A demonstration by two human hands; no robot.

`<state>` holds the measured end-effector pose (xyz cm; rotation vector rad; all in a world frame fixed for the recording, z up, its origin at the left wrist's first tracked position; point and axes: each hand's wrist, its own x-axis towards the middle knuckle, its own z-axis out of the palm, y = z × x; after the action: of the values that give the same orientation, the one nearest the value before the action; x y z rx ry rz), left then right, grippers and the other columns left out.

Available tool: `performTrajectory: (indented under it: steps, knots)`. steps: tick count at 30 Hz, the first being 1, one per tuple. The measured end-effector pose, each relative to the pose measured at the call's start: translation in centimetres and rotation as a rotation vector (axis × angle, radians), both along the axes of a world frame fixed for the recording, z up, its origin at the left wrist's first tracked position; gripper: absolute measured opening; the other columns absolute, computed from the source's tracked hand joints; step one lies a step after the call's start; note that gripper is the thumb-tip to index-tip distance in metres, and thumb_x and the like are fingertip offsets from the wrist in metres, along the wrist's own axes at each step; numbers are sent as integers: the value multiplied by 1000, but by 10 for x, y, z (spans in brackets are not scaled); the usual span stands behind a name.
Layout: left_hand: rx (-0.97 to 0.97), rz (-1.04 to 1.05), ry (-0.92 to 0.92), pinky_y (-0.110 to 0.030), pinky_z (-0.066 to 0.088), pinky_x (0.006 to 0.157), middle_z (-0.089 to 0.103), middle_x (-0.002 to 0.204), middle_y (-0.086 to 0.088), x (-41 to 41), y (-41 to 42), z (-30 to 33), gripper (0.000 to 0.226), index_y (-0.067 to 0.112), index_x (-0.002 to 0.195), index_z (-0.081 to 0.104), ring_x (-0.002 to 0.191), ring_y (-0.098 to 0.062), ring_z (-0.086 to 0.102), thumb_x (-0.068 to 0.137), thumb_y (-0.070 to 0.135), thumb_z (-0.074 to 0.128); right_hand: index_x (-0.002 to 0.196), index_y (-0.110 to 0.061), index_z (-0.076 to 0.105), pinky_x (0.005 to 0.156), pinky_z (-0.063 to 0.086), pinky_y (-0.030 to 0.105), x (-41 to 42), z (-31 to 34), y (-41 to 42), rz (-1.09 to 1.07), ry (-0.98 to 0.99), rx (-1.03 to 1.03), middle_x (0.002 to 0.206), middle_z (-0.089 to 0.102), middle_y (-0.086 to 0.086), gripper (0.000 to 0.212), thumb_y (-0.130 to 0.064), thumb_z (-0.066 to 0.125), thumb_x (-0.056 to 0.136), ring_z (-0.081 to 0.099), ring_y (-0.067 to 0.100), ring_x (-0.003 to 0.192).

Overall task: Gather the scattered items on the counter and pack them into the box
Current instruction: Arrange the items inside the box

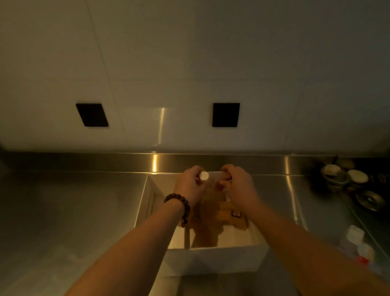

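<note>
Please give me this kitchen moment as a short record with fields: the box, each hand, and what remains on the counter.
surface: steel counter below a tiled wall
box: open white box on the counter, brownish packets inside
left hand: left hand over the box's far end, fingers curled around a bottle with a white cap
right hand: right hand beside it, fingers curled on a brown item; its kind is unclear
wrist: dark bead bracelet on the left wrist
still outside: small bottles at the right, metal bowls at the far right
</note>
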<state>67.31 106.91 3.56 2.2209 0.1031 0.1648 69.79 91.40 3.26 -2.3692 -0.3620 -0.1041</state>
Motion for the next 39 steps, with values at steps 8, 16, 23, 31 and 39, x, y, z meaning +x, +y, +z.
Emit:
performTrajectory:
  steps: [8,16,23,31,39]
  knots:
    - [-9,-64,92,-34,50,88,63,107,3,25,-18,-47,27,25,113,59,97,-13,57,87,17,61,92,-8,59,67,39,23,13,-35,9,-66,-30,-62,87,54,2,12,-2,49,88,46,14,79]
    - [33,-63,182,-40,51,90,62,104,2,37,-20,-62,20,22,107,58,96,-16,58,87,20,62,93,-2,57,70,44,26,22,-47,10,-164,162,8,91,57,11,7,-4,55,87,54,21,82]
    - [74,-49,198,-38,52,88,60,101,2,36,-22,-61,24,24,106,55,92,-15,57,85,19,64,88,-7,53,71,53,32,17,-48,15,-204,265,55,89,59,9,6,-6,48,92,56,22,82]
    - [43,-109,140,-30,44,94,54,128,-1,14,-8,-36,58,24,132,45,115,-16,51,79,19,70,106,-13,60,64,52,21,-3,-24,3,-135,247,283,96,63,4,17,-11,55,90,62,18,88]
    - [160,-211,-20,-40,36,106,46,139,3,-30,-33,0,57,29,138,38,127,-17,41,86,42,59,120,-19,58,86,48,21,-51,14,-38,-70,55,299,118,62,1,42,-11,67,81,58,14,106]
